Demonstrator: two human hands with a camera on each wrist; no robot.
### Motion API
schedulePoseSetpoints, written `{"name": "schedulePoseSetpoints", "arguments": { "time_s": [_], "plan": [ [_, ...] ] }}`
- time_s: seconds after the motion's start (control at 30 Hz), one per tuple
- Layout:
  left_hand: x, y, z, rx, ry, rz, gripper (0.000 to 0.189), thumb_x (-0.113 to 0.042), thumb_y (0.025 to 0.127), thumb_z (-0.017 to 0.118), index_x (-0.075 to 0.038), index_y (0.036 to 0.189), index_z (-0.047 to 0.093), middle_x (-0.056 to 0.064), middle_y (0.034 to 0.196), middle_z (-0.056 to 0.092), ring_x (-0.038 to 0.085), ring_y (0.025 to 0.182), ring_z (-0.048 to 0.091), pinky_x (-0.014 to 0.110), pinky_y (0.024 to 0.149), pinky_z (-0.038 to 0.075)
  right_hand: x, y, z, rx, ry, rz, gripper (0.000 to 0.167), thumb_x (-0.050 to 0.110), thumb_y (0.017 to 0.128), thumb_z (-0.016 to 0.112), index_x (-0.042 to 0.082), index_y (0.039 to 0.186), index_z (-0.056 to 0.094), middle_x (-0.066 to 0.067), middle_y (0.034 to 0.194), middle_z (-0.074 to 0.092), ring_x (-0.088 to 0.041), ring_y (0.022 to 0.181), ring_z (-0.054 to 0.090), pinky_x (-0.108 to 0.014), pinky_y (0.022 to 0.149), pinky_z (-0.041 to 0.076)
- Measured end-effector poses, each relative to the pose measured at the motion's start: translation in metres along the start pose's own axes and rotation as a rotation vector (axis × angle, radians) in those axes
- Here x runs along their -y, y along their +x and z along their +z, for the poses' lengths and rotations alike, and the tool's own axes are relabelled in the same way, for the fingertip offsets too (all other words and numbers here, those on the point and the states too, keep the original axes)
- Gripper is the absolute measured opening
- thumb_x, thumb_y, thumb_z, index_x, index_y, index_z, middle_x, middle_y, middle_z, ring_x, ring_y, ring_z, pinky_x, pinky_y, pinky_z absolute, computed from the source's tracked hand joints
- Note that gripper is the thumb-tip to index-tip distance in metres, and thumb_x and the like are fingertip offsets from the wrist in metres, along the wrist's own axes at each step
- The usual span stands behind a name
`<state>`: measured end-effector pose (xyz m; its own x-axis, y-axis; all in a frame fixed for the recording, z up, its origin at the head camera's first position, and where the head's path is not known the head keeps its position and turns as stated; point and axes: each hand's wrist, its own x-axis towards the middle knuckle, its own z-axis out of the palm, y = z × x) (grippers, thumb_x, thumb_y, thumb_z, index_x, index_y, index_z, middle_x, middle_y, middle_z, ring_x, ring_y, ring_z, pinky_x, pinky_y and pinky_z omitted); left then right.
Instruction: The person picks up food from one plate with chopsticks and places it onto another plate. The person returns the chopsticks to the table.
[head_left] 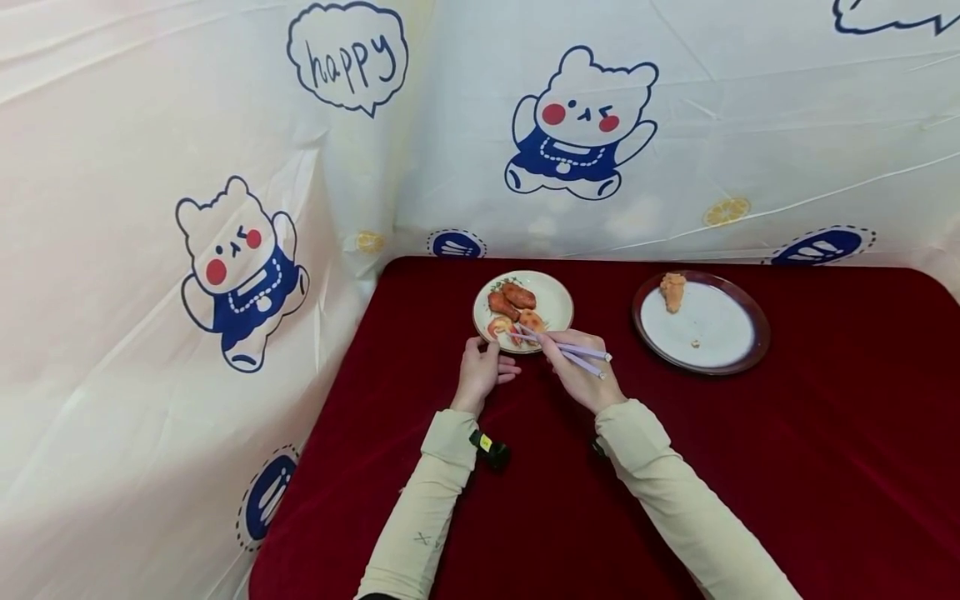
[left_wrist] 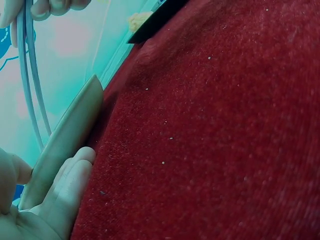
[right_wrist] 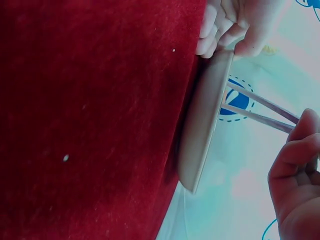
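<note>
Lilac chopsticks (head_left: 589,352), one pair: we find them gripped in the right hand (head_left: 581,377), tips inside the rim of the small plate (head_left: 555,300), at the food; whether they touch it, we cannot tell. The plate, pale, rests on red cloth (head_left: 540,500), its near edge pinched by the left hand (head_left: 478,371). On it we count two browned drumsticks (head_left: 517,294), with greens (head_left: 506,284) beside them. Rightward, apart: a dark-rimmed plate (head_left: 716,321) bearing one fried piece (head_left: 673,293) and a crumb (head_left: 695,343). Behind: white printed sheeting (head_left: 457,150).
</note>
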<state>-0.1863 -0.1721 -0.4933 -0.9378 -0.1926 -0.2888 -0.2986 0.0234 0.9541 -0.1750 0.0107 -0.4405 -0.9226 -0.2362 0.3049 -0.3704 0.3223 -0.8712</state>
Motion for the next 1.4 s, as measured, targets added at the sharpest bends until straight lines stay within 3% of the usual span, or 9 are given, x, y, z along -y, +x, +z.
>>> {"name": "schedulePoseSetpoints", "arguments": {
  "time_s": [0.2, 0.47, 0.83, 1.03, 1.27, 1.4],
  "plan": [
    [0.001, 0.0, 0.001, -0.005, -0.001, 0.004, 0.044, -0.022, 0.102, 0.04, -0.004, 0.141, 0.03, 0.023, 0.095, 0.07, 0.021, 0.071, 0.072, 0.032, 0.067, 0.062, -0.002, 0.004, 0.006, 0.022, 0.08, 0.134, 0.032, 0.024, 0.098, 0.056, -0.002, 0.109, 0.071, -0.023, 0.084, 0.069, -0.04, 0.072, 0.067, -0.021, 0.055, 0.055],
    [0.001, 0.001, 0.003, -0.006, 0.001, -0.016, 0.047, -0.024, 0.102, 0.04, -0.006, 0.143, 0.027, 0.021, 0.094, 0.07, 0.022, 0.072, 0.072, 0.032, 0.067, 0.062, -0.001, 0.008, 0.011, 0.037, 0.087, 0.243, 0.035, 0.028, 0.099, 0.054, 0.001, 0.113, 0.07, -0.027, 0.091, 0.069, -0.04, 0.076, 0.068, -0.023, 0.057, 0.055],
    [-0.001, 0.002, 0.003, -0.01, 0.0, -0.005, 0.047, -0.023, 0.101, 0.04, -0.005, 0.143, 0.028, 0.022, 0.093, 0.07, 0.021, 0.07, 0.072, 0.032, 0.067, 0.062, -0.002, 0.016, 0.016, -0.006, 0.005, 0.2, 0.034, 0.023, 0.099, 0.051, -0.001, 0.09, 0.074, -0.023, 0.078, 0.069, -0.031, 0.063, 0.065, -0.022, 0.046, 0.047],
    [-0.001, 0.002, 0.003, -0.011, -0.002, -0.003, 0.045, -0.023, 0.101, 0.04, -0.005, 0.141, 0.029, 0.021, 0.092, 0.07, 0.021, 0.07, 0.072, 0.032, 0.066, 0.062, 0.004, 0.014, 0.017, -0.04, -0.056, 0.074, 0.024, 0.018, 0.096, 0.057, 0.005, 0.093, 0.077, -0.014, 0.068, 0.068, -0.011, 0.049, 0.052, -0.02, 0.042, 0.04],
    [0.0, 0.001, 0.001, -0.009, -0.001, -0.003, 0.046, -0.023, 0.101, 0.04, -0.005, 0.142, 0.029, 0.021, 0.092, 0.07, 0.021, 0.07, 0.072, 0.032, 0.066, 0.062, 0.005, 0.015, 0.018, -0.058, -0.082, 0.039, 0.022, 0.015, 0.095, 0.058, 0.007, 0.091, 0.078, -0.007, 0.06, 0.065, -0.007, 0.045, 0.047, -0.018, 0.039, 0.036],
    [0.0, 0.001, 0.0, -0.013, 0.004, -0.001, 0.046, -0.023, 0.101, 0.04, -0.005, 0.142, 0.028, 0.021, 0.093, 0.071, 0.02, 0.069, 0.072, 0.032, 0.066, 0.062, 0.006, 0.015, 0.018, -0.036, -0.085, 0.026, 0.023, 0.015, 0.095, 0.057, 0.004, 0.096, 0.077, -0.012, 0.066, 0.068, -0.008, 0.047, 0.05, -0.018, 0.041, 0.037]
  ]
}}
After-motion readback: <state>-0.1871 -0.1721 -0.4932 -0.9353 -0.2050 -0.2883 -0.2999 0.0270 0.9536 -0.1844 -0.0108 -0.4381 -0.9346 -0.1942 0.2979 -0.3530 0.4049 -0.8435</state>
